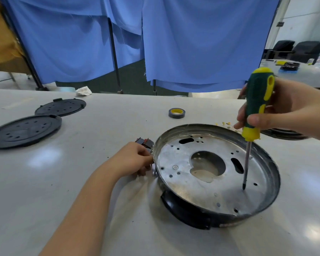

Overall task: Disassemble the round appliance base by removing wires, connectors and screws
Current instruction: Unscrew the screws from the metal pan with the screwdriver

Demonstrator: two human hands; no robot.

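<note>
No readable text or labels

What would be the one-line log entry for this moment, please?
right hand: grips screwdriver, tip down on metal base | left hand: holds base rim by connector block | one screw visible

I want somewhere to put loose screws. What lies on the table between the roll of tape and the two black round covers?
In the head view, bare table lies between the roll of tape and the black round covers.
</note>
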